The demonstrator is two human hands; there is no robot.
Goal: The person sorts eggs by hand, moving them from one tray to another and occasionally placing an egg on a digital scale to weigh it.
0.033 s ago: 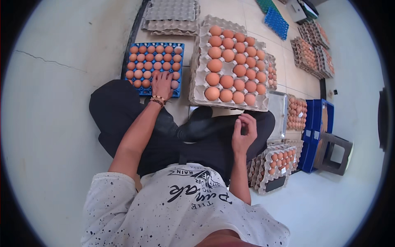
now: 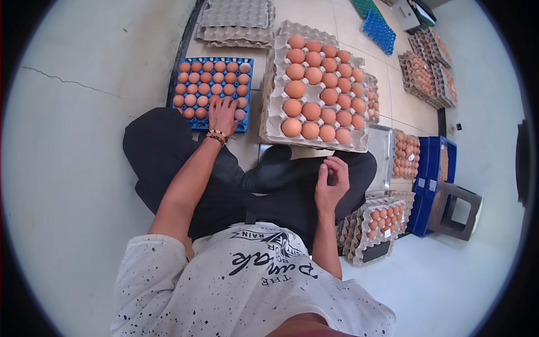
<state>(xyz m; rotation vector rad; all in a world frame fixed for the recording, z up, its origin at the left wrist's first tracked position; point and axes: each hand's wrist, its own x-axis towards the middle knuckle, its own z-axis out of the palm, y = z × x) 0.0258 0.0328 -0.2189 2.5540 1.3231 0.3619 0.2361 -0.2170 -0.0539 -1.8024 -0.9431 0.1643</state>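
My left hand (image 2: pixel 223 117) reaches down over the near right part of a blue plastic egg tray (image 2: pixel 250 84). Its fingers are bent over the slots, and the palm hides what is under them. Brown eggs (image 2: pixel 217 89) fill most of the visible slots. To the right stands a stack of grey pulp egg trays (image 2: pixel 266 101), topped with larger brown eggs (image 2: pixel 328 96); one slot (image 2: pixel 312 93) in its middle holds no egg. Above my right knee, my right hand (image 2: pixel 331 188) is raised with loosely curled fingers. Its thumb is apart from them, and nothing shows between.
Grey pulp trays (image 2: pixel 236 14) lie stacked behind the blue tray. At right are a metal tray (image 2: pixel 380 154), egg-filled trays (image 2: pixel 405 154), blue crates (image 2: pixel 425 185) and a grey-brown plastic stool (image 2: pixel 457 210). More egg stacks (image 2: pixel 426 73) line the far right wall. My crossed legs (image 2: pixel 160 146) border the near side.
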